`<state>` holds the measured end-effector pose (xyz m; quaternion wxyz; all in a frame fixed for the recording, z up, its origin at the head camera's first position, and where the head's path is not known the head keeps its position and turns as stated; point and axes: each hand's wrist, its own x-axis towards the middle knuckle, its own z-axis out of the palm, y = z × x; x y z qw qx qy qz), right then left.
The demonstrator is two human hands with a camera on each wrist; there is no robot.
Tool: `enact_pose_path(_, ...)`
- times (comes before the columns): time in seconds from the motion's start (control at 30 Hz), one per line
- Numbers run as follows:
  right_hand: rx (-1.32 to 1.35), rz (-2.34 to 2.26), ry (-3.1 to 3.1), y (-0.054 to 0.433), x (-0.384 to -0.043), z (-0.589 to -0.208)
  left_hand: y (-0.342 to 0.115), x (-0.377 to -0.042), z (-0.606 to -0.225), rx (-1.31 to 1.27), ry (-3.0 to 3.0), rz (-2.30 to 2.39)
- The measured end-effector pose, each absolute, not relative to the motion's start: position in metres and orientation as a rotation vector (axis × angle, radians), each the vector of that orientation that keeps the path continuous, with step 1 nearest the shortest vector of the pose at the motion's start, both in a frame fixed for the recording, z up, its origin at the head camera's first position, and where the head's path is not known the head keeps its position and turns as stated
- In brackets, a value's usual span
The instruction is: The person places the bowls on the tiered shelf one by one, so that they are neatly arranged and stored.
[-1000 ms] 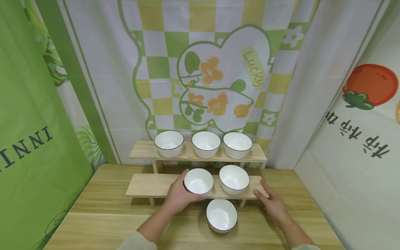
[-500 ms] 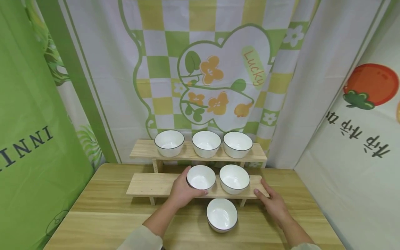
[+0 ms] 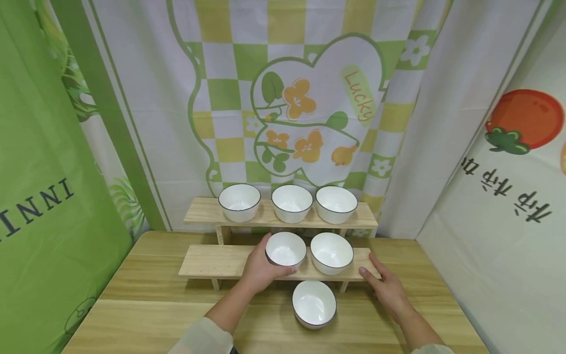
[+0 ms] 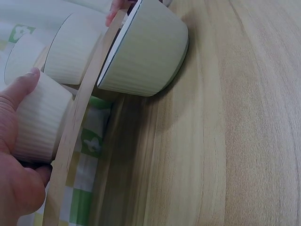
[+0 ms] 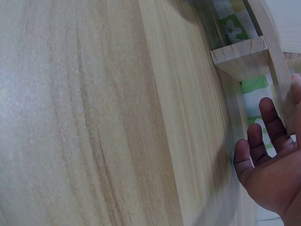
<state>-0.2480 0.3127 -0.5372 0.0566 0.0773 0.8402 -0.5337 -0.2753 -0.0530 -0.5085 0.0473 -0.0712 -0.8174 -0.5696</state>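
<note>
My left hand (image 3: 261, 268) grips a white bowl (image 3: 286, 248) with a dark rim on the lower wooden shelf (image 3: 212, 260), thumb at its front. In the left wrist view this bowl (image 4: 40, 120) stands at the shelf's edge, between thumb and fingers. Just right of it on the same shelf is a matching bowl (image 3: 331, 253). My right hand (image 3: 389, 290) holds the shelf's right end, with thumb at the front and index finger at the far corner. Its other fingers (image 5: 256, 146) extend below the board in the right wrist view. Another bowl (image 3: 314, 305) stands on the table in front.
On the upper shelf (image 3: 205, 211) behind stand three more white bowls, the left one (image 3: 239, 202) apart from the other two. Short legs hold both shelves above the wooden table (image 3: 146, 314). Patterned cloth curtains (image 3: 292, 98) enclose the back and sides.
My left hand has slid its bowl a little right and back along the lower shelf, closer to the neighbouring bowl. My right hand stays at the shelf's end.
</note>
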Motion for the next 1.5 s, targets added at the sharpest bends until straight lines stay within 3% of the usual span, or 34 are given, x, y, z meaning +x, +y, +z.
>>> enact_pose_path(1.5,0.217,-1.616,2.541,0.315,-0.247,-0.54,-0.085,-0.242,-0.51,-0.225,-2.381,-1.87)
